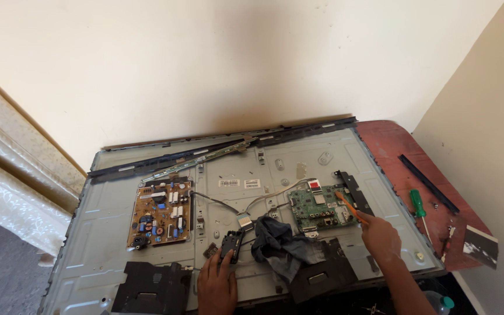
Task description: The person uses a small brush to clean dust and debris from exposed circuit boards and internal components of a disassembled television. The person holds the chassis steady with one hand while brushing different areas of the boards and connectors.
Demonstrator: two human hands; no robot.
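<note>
Head view: I am working on the opened back of a flat television, its grey metal rear panel (118,233) lying flat on the red tabletop (392,146). My left hand (217,286), low in the frame, closes around a small black plastic module (231,245). My right hand (380,236) grips a slim orange-handled tool (350,207), its tip on the green circuit board (319,210) right of centre. Judging by that, I am at the board-freeing step; next calls for steady prying.
</note>
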